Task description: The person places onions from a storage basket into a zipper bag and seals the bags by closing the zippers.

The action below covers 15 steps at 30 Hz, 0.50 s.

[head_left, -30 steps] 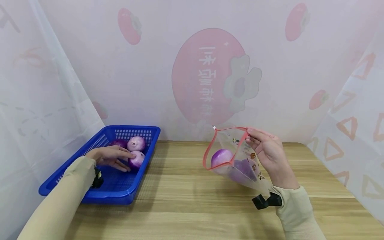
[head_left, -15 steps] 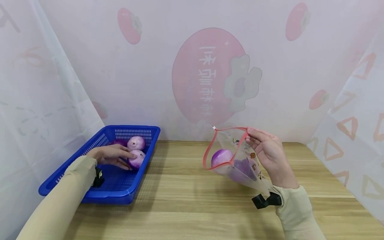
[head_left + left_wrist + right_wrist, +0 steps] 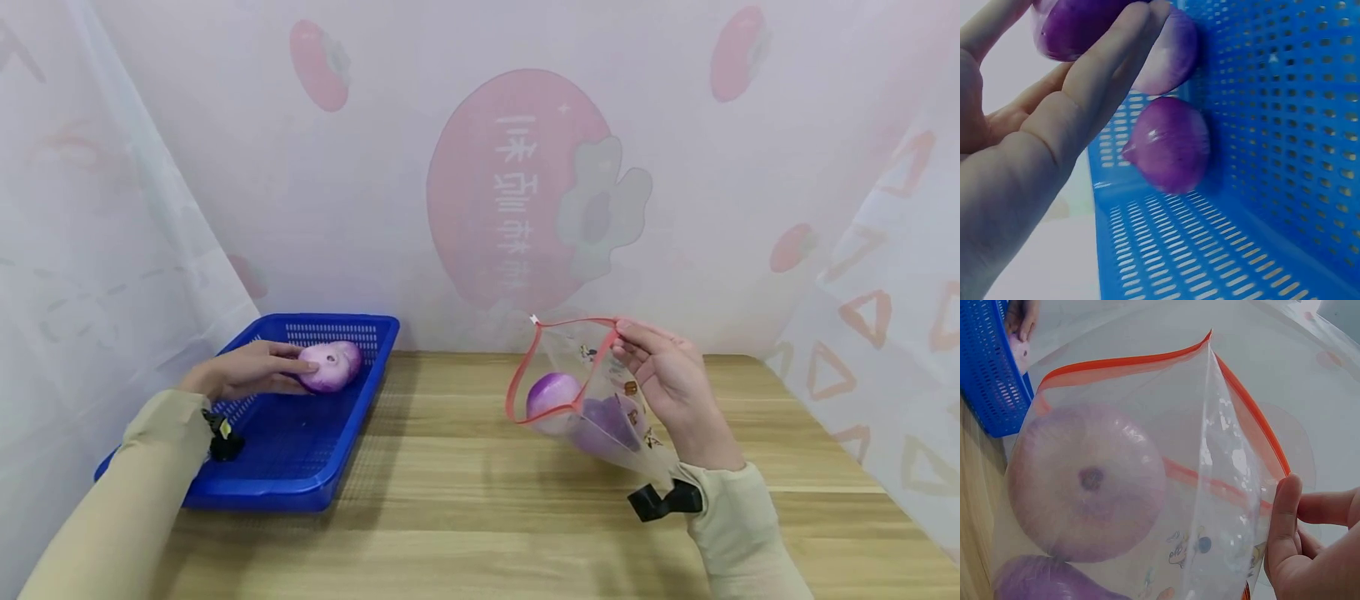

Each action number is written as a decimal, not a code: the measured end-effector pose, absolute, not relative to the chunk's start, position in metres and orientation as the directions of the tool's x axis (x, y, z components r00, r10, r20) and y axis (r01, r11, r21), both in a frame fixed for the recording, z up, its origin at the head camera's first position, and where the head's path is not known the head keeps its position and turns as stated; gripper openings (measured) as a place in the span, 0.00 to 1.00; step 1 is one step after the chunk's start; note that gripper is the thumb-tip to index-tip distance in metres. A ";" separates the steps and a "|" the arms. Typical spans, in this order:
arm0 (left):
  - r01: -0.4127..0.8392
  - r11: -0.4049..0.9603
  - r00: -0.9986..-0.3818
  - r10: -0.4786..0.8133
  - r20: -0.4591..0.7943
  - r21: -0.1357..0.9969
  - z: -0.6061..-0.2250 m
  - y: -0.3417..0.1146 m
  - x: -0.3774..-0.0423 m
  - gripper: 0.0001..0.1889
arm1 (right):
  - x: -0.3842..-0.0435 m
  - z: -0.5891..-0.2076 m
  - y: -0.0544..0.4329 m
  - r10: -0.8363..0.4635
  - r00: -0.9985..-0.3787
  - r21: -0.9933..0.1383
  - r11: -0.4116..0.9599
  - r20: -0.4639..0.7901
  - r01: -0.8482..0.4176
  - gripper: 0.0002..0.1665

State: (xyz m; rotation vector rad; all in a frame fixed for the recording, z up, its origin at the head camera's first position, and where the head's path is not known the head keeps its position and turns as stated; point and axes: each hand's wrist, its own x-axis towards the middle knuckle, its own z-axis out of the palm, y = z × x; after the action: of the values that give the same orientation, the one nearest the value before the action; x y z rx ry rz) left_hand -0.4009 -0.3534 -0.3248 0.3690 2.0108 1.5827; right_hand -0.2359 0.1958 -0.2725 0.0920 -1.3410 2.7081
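A purple onion point(image 3: 321, 370) is gripped between the thumb and fingers of my left hand point(image 3: 251, 371), held over the far part of the blue plastic basket point(image 3: 258, 492). Two other onions show in the left wrist view: a pale purple onion point(image 3: 1169, 59) partly behind the fingers, and a darker onion point(image 3: 1175, 145) lower down. My right hand point(image 3: 667, 379) pinches the red zip edge of a clear zip bag point(image 3: 1147, 544), keeping its mouth spread open to the left. Inside the bag, one onion point(image 3: 1088, 481) lies near the opening and another point(image 3: 1047, 581) beside it.
A wooden table point(image 3: 450, 508) carries the basket on the left and extends under the bag on the right. Behind it hangs a pale curtain point(image 3: 390, 208) with printed strawberries, and more curtain closes both sides. Black wrist mounts point(image 3: 663, 502) sit at the cuffs.
My left hand has taken hold of the nearer onion and lifted it up and slightly left, so it now overlaps the onion behind it. My right hand and the bag have barely moved.
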 end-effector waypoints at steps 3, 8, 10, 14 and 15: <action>-0.084 0.241 -0.828 0.522 -0.203 0.967 -0.317 -0.352 -0.398 0.41 | -0.236 -0.272 0.197 0.076 -0.992 -0.788 -0.602 0.105 -0.129 0.09; -0.053 0.228 -0.850 0.501 -0.164 0.972 -0.306 -0.346 -0.396 0.42 | -0.236 -0.272 0.198 0.076 -0.992 -0.788 -0.602 0.104 -0.129 0.08; -0.043 0.228 -0.854 0.497 -0.154 0.973 -0.303 -0.343 -0.396 0.43 | -0.236 -0.272 0.199 0.077 -0.991 -0.789 -0.600 0.106 -0.132 0.08; -0.025 0.229 -0.866 0.481 -0.135 0.973 -0.299 -0.340 -0.394 0.42 | -0.236 -0.273 0.198 0.079 -0.991 -0.790 -0.598 0.111 -0.136 0.08; -0.018 0.228 -0.868 0.479 -0.128 0.973 -0.298 -0.339 -0.393 0.42 | -0.236 -0.273 0.198 0.078 -0.991 -0.791 -0.597 0.112 -0.136 0.08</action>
State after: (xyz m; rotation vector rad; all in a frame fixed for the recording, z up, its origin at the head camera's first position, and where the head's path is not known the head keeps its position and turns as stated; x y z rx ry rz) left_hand -0.3935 -0.3394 -0.2978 0.4251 2.1059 1.6778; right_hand -0.2358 0.1981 -0.2734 0.0987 -1.3469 2.7030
